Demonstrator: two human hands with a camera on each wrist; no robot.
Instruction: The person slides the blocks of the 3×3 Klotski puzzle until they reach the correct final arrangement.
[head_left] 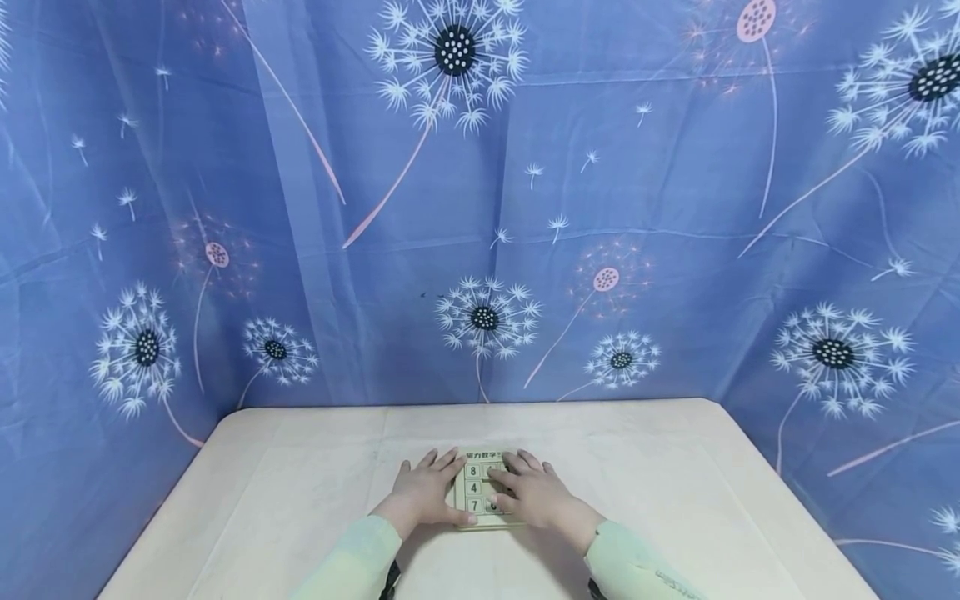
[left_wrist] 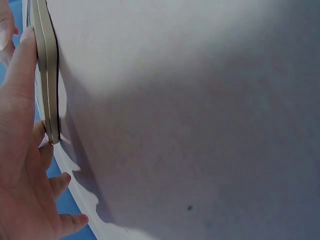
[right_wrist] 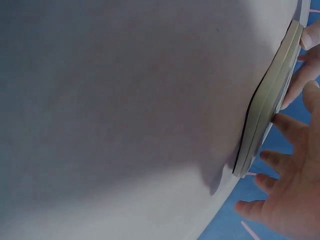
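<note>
A flat, pale number sliding puzzle (head_left: 459,492) lies on the table, with black digits such as 8, 4 and 7 showing on its tiles. My left hand (head_left: 426,492) rests along its left side, thumb on the near left corner and forefinger by the far left corner, other fingers spread. Over the right part of the board is my right hand (head_left: 542,497), its forefinger touching the upper middle tiles and its thumb above a lower tile. That hand covers most of the right column. In the right wrist view, the puzzle's edge (right_wrist: 265,105) appears side-on below the fingers.
The cream-coloured table (head_left: 300,483) extends around the board on all sides. Blue cloth (head_left: 405,333) printed with dandelions hangs behind the table and at both sides. Pale green sleeves (head_left: 352,558) cover both forearms.
</note>
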